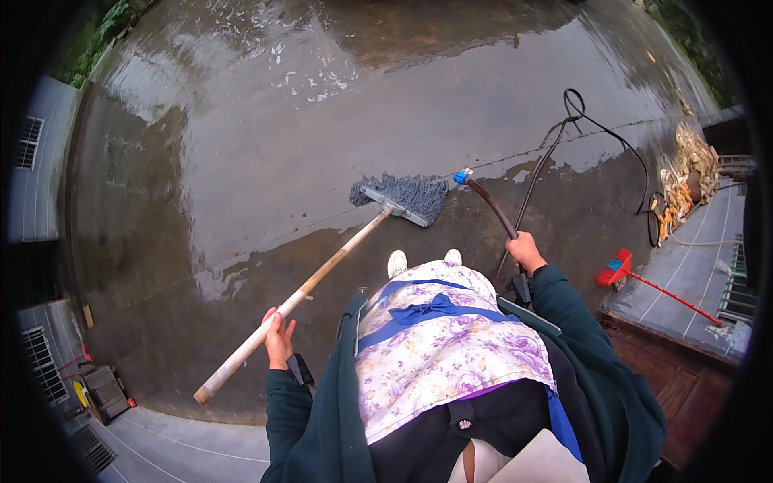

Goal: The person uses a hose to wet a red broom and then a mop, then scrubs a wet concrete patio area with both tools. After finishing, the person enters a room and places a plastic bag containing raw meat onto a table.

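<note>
My left hand (279, 339) is closed loosely around the wooden handle (320, 275) of a mop, with some fingers lifted. The handle slants up to a grey clamp and a blue-grey mop head (416, 193), which lies on the wet concrete floor (410, 133) before my white shoes. My right hand (525, 251) grips a brown hose (496, 208) whose blue-wrapped end (463, 176) points towards the mop head, a little right of it. Whether water flows from that end, I cannot tell.
A black hose (546, 154) loops across the floor at the right. Beyond it lie corn cobs (679, 199) and pale husks (694, 154). A red dustpan (617, 269) with a long handle lies by the right wall. A cart-like object (104, 391) stands at lower left.
</note>
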`<move>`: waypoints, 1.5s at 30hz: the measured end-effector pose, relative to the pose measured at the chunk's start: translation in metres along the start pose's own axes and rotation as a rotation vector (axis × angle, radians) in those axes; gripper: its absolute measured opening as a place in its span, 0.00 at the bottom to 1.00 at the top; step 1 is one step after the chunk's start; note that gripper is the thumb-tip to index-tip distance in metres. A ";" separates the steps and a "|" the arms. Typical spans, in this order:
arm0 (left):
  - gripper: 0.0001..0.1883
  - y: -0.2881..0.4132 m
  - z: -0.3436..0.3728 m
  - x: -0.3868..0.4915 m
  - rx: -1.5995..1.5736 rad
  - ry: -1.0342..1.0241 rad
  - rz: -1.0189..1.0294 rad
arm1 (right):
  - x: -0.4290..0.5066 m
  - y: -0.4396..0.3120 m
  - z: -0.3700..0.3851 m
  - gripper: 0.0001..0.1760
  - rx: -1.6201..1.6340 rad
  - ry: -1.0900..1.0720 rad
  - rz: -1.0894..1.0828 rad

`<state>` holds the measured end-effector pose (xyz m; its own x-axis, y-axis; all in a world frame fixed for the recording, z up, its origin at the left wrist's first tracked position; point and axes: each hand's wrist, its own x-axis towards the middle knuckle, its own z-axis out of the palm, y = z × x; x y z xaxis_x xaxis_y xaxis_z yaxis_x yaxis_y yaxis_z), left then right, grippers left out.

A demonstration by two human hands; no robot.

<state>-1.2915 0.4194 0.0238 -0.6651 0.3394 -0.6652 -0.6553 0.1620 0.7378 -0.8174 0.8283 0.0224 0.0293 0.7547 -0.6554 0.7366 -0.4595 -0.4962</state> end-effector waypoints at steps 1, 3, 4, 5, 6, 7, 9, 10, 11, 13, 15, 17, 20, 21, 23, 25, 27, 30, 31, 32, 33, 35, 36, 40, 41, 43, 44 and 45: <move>0.20 -0.001 -0.001 0.001 0.019 0.011 -0.008 | 0.000 0.000 0.000 0.06 0.008 0.001 0.003; 0.21 -0.001 -0.003 0.002 0.014 -0.008 -0.011 | -0.001 -0.001 0.001 0.05 0.022 -0.009 0.006; 0.22 -0.002 -0.005 0.002 0.025 -0.021 -0.001 | -0.002 -0.001 0.002 0.04 0.027 -0.020 0.004; 0.22 -0.002 -0.005 0.002 0.023 -0.023 -0.017 | -0.003 -0.003 0.003 0.04 0.032 -0.031 0.017; 0.22 -0.002 -0.005 0.002 0.028 -0.036 -0.019 | -0.005 -0.004 0.004 0.03 0.026 -0.041 -0.002; 0.23 -0.002 -0.005 0.001 0.044 -0.028 -0.026 | -0.007 -0.006 0.006 0.03 0.019 -0.051 -0.008; 0.23 0.000 -0.003 0.000 0.081 -0.029 -0.018 | -0.010 -0.012 0.010 0.03 0.015 -0.071 -0.013; 0.23 0.001 -0.001 -0.001 0.102 -0.024 -0.010 | -0.011 -0.015 0.012 0.03 0.017 -0.080 -0.013; 0.23 0.002 0.000 -0.002 0.108 -0.023 -0.012 | -0.012 -0.017 0.014 0.03 0.026 -0.092 -0.005; 0.24 0.005 0.005 -0.005 0.112 -0.046 0.016 | -0.015 -0.021 0.017 0.03 0.022 -0.118 -0.020; 0.24 0.006 0.007 -0.005 0.117 -0.042 0.001 | -0.017 -0.023 0.021 0.03 0.006 -0.143 -0.011; 0.24 0.008 0.008 -0.006 0.126 -0.043 -0.001 | -0.017 -0.023 0.022 0.04 -0.009 -0.137 -0.035; 0.24 0.011 0.010 -0.005 0.153 -0.036 -0.007 | -0.016 -0.020 0.020 0.05 -0.044 -0.150 -0.033; 0.24 0.009 0.008 -0.004 0.170 -0.034 -0.008 | -0.016 -0.016 0.021 0.05 -0.059 -0.161 -0.013; 0.24 0.011 0.010 -0.004 0.205 -0.026 -0.011 | -0.016 -0.010 0.019 0.06 -0.085 -0.151 -0.020; 0.24 0.014 0.012 -0.004 0.241 -0.022 0.000 | -0.016 -0.002 0.018 0.07 -0.105 -0.142 -0.015; 0.24 0.017 0.016 -0.006 0.281 -0.032 0.008 | -0.016 0.006 0.018 0.08 -0.126 -0.114 0.002; 0.24 0.022 0.021 -0.010 0.348 -0.056 0.031 | -0.016 0.019 0.020 0.08 -0.062 -0.089 0.031; 0.24 0.025 0.025 -0.011 0.375 -0.064 0.050 | -0.015 0.021 0.019 0.08 -0.051 -0.066 0.015; 0.24 0.028 0.028 -0.012 0.390 -0.085 0.051 | -0.014 0.023 0.019 0.07 -0.034 -0.049 0.019; 0.23 0.030 0.031 -0.013 0.408 -0.105 0.066 | -0.013 0.025 0.018 0.07 -0.024 -0.010 0.033; 0.23 0.034 0.037 -0.014 0.430 -0.137 0.091 | -0.012 0.028 0.017 0.07 0.034 0.007 0.039; 0.23 0.037 0.041 -0.016 0.436 -0.147 0.097 | -0.011 0.029 0.015 0.07 0.069 0.013 0.061; 0.23 0.041 0.047 -0.013 0.459 -0.165 0.110 | -0.010 0.030 0.010 0.06 0.100 0.033 0.062; 0.22 0.041 0.048 -0.013 0.490 -0.170 0.123 | -0.011 0.030 0.009 0.06 0.105 0.031 0.062; 0.21 0.040 0.046 -0.011 0.542 -0.178 0.159 | -0.015 0.031 0.010 0.04 0.105 0.034 0.061; 0.21 0.040 0.045 -0.010 0.608 -0.193 0.205 | -0.017 0.031 0.012 0.02 0.098 0.037 0.062; 0.20 0.041 0.046 -0.008 0.674 -0.207 0.250 | -0.020 0.031 0.012 0.03 0.092 0.039 0.063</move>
<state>-1.2964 0.4662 0.0650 -0.6408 0.5973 -0.4823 -0.0878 0.5670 0.8190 -0.8033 0.7937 0.0131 0.1010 0.7397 -0.6653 0.6676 -0.5462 -0.5059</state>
